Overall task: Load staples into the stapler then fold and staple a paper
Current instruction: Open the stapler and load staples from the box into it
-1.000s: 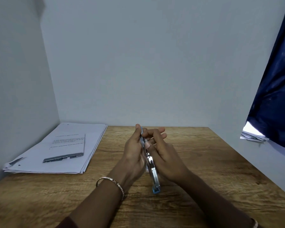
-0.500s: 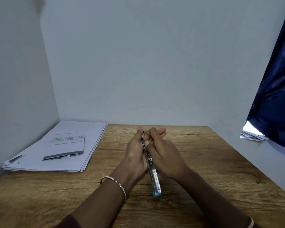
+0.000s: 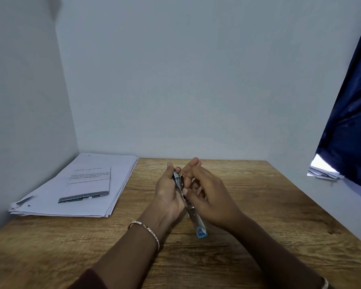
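Your left hand (image 3: 171, 195) grips the stapler (image 3: 189, 203) at frame centre, above the wooden table (image 3: 269, 215). Your right hand (image 3: 208, 197) pinches its side, fingers loosely curled. Folded paper (image 3: 90, 182) lies on the paper stack (image 3: 56, 197), left of frame.

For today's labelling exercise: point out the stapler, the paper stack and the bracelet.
stapler (image 3: 199, 225): head view, clear body near its blue end.
paper stack (image 3: 121, 165): head view, bare top sheet near the far right corner.
bracelet (image 3: 149, 230): head view, band across the left wrist.
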The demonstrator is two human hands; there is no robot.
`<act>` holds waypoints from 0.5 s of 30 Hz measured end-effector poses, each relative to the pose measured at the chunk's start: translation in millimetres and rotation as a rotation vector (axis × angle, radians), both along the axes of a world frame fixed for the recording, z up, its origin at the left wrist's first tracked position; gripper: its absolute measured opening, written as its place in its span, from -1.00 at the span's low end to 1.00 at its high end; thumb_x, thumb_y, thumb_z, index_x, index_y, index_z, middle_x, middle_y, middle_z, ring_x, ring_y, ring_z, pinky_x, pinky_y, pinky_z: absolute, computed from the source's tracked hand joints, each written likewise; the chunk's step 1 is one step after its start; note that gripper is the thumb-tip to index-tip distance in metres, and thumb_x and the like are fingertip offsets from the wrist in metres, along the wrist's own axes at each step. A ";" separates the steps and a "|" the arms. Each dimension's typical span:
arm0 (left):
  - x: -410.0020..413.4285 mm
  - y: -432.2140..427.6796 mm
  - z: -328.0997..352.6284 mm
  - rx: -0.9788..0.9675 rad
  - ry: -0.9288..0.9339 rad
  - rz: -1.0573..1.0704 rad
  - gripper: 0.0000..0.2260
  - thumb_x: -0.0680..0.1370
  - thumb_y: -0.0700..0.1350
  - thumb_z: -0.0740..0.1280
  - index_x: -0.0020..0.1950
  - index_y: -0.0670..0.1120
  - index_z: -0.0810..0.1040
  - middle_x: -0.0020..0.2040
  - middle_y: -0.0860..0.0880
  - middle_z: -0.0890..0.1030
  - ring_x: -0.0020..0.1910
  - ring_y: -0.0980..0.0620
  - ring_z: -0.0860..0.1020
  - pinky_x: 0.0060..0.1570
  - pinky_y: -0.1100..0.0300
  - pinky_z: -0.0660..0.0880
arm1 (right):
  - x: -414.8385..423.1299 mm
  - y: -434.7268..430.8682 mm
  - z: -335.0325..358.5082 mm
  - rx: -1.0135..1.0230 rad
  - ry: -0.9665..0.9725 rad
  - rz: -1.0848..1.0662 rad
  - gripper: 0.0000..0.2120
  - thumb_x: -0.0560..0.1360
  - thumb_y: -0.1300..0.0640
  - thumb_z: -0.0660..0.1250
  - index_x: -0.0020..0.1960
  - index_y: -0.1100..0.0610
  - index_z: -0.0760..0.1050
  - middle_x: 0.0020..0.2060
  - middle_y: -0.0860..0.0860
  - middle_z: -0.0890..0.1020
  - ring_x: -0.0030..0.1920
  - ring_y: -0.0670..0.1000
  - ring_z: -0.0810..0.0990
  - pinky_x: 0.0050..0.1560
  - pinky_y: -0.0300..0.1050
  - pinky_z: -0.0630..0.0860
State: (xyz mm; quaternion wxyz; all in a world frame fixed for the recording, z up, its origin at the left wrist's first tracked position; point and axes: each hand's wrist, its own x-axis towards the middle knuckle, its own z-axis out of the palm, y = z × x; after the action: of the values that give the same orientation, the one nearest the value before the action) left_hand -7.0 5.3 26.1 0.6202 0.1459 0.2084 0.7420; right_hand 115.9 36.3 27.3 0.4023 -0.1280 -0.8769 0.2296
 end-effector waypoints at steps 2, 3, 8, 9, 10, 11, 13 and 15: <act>2.5 0.1 -0.5 -0.002 -0.045 0.021 -0.52 0.68 0.15 0.09 -0.27 -0.12 0.51 -0.17 -0.24 0.74 -0.23 -0.16 0.75 -0.33 -0.04 0.66 | 0.1 0.3 1.7 -0.062 0.036 0.011 -0.78 0.47 0.30 0.38 0.04 0.07 0.45 -0.17 -0.08 0.57 -0.29 -0.06 0.56 -0.34 -0.29 0.45; 3.0 -0.4 0.1 -0.009 -0.062 0.027 -0.57 0.68 0.14 0.11 -0.21 -0.12 0.49 -0.23 -0.25 0.73 -0.30 -0.17 0.73 -0.38 -0.05 0.65 | 0.8 0.4 2.2 -0.094 0.042 0.021 -0.73 0.47 0.26 0.40 0.12 0.07 0.47 -0.14 -0.07 0.59 -0.29 -0.04 0.58 -0.33 -0.22 0.51; 3.7 0.9 1.6 -0.033 -0.034 -0.015 -0.54 0.69 0.13 0.09 -0.02 -0.22 0.56 0.10 -0.29 0.70 -0.14 -0.18 0.74 -0.29 -0.02 0.67 | 1.9 -0.7 2.2 -0.049 0.015 -0.011 -0.79 0.51 0.21 0.45 0.12 0.11 0.56 -0.12 -0.06 0.60 -0.19 -0.13 0.56 -0.20 -0.29 0.47; 2.3 1.4 0.7 -0.027 -0.042 0.006 -0.59 0.69 0.12 0.10 -0.12 -0.17 0.49 0.08 -0.29 0.71 -0.11 -0.18 0.74 -0.24 -0.03 0.67 | 2.0 -0.7 2.9 -0.038 0.028 -0.009 -0.85 0.50 0.22 0.46 0.05 0.14 0.56 -0.12 -0.05 0.60 -0.17 -0.14 0.56 -0.16 -0.35 0.43; 0.7 1.3 1.4 -0.014 -0.051 0.019 -0.59 0.69 0.11 0.09 -0.21 -0.12 0.43 0.05 -0.28 0.72 -0.08 -0.17 0.74 -0.21 -0.02 0.66 | 1.9 -1.0 3.5 -0.026 0.037 -0.005 -0.88 0.49 0.23 0.46 -0.01 0.15 0.55 -0.14 -0.04 0.60 -0.17 -0.13 0.55 -0.16 -0.37 0.41; -1.7 1.6 1.9 -0.007 -0.051 0.027 -0.58 0.69 0.11 0.08 -0.26 -0.09 0.40 0.03 -0.26 0.73 -0.06 -0.15 0.74 -0.21 -0.01 0.65 | 1.9 -1.2 3.7 -0.013 0.041 -0.001 -0.89 0.49 0.22 0.47 -0.05 0.15 0.54 -0.16 -0.03 0.60 -0.19 -0.12 0.54 -0.18 -0.38 0.41; -6.4 1.6 1.1 0.000 -0.029 0.024 -0.58 0.69 0.14 0.06 -0.18 -0.11 0.43 0.09 -0.24 0.72 0.05 -0.14 0.71 -0.22 0.01 0.65 | 2.0 -1.5 3.8 -0.010 0.051 0.011 -0.89 0.49 0.16 0.48 -0.09 0.14 0.55 -0.19 -0.04 0.59 -0.21 -0.13 0.55 -0.21 -0.41 0.38; -7.7 0.9 0.2 -0.008 -0.006 -0.001 -0.62 0.68 0.16 0.06 0.04 -0.12 0.46 0.23 -0.24 0.66 0.22 -0.17 0.63 -0.02 -0.09 0.61 | 2.2 -1.2 3.9 -0.076 0.079 0.049 -0.89 0.54 0.12 0.44 -0.09 0.14 0.58 -0.20 -0.02 0.61 -0.20 -0.13 0.55 -0.20 -0.42 0.39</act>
State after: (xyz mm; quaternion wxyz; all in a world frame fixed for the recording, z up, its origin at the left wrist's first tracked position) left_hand -14.7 6.1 26.3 0.6217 0.1413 0.2096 0.7414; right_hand 118.1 35.1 31.2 0.4259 -0.1123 -0.8538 0.2777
